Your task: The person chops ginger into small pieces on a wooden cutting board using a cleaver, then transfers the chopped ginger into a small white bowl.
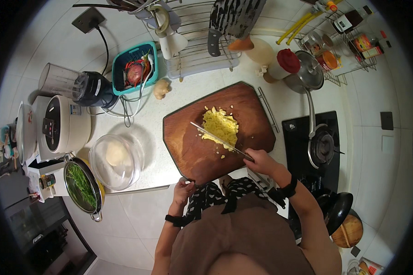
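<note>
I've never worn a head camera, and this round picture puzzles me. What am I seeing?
No machine here: these are a person's bare hands, seen from a camera on their head looking down. Its wide lens bends straight edges. The right hand has its grip on a knife, by chopped yellow food on a board. The left hand is at the board's near corner; touching is hard to tell. Leftward is a clear bowl; rightward, a stove.
</note>
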A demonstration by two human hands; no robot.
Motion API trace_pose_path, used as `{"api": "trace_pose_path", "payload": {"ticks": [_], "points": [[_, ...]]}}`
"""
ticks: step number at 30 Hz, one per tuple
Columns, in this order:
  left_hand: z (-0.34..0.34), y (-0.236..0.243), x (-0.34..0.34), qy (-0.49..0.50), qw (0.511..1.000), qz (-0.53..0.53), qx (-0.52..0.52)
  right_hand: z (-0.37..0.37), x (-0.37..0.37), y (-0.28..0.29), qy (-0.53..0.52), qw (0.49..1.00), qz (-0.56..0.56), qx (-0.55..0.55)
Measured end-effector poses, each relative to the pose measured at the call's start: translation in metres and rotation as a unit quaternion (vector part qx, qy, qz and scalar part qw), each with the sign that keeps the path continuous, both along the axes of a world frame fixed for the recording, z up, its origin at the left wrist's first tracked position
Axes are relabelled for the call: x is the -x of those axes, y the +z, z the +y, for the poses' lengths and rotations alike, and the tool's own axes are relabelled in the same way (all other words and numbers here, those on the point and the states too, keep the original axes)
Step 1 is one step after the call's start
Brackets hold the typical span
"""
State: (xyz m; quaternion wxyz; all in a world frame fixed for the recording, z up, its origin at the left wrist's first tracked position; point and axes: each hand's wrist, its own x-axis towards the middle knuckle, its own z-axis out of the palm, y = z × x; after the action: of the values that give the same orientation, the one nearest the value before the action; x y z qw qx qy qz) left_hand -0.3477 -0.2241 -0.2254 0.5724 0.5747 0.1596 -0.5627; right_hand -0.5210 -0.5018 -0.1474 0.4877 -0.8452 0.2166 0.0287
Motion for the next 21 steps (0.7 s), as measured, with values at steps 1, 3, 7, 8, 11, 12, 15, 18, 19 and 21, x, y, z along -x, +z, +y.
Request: {"api": "trace_pose_path", "payload": {"ticks": [1,3,7,8,11,12,15,18,19,21], "points": [[0.002,-0.005,0.002,0.002,1.0,-0.014,-0.013,0.002,-0.003,0.003,-0.007,1.0,-0.002,0.0],[0.002,-0.006,0.001,0.006,0.999,-0.02,-0.025,0.011,-0.01,-0.001,-0.047,0.999,0.014,-0.004],[-0.013,0.019,-0.009,0.004,0.997,-0.002,-0.082,0.024,-0.018,-0.016,-0.104,0.993,0.028,0.039],[-0.012,0.02,-0.009,0.005,0.997,-0.001,-0.079,0.026,-0.016,-0.013,-0.103,0.993,0.028,0.042],[-0.007,0.019,-0.017,0.01,0.998,0.034,-0.044,0.036,-0.013,-0.004,-0.148,0.989,0.022,0.019],[-0.009,0.02,-0.017,0.009,0.998,0.035,-0.041,0.037,-0.011,-0.008,-0.149,0.988,0.023,0.022],[-0.015,0.026,-0.022,-0.022,0.997,0.012,-0.068,0.034,-0.004,-0.017,-0.149,0.987,0.026,0.061],[-0.014,0.03,-0.031,-0.059,0.997,-0.011,-0.054,0.025,0.0,0.008,-0.155,0.987,0.005,0.039],[-0.01,0.028,-0.037,-0.093,0.992,-0.062,-0.06,0.024,0.0,0.017,-0.177,0.984,-0.006,0.034],[-0.007,0.032,-0.047,-0.134,0.979,-0.137,-0.067,0.016,0.002,0.023,-0.202,0.979,-0.011,0.038]]}}
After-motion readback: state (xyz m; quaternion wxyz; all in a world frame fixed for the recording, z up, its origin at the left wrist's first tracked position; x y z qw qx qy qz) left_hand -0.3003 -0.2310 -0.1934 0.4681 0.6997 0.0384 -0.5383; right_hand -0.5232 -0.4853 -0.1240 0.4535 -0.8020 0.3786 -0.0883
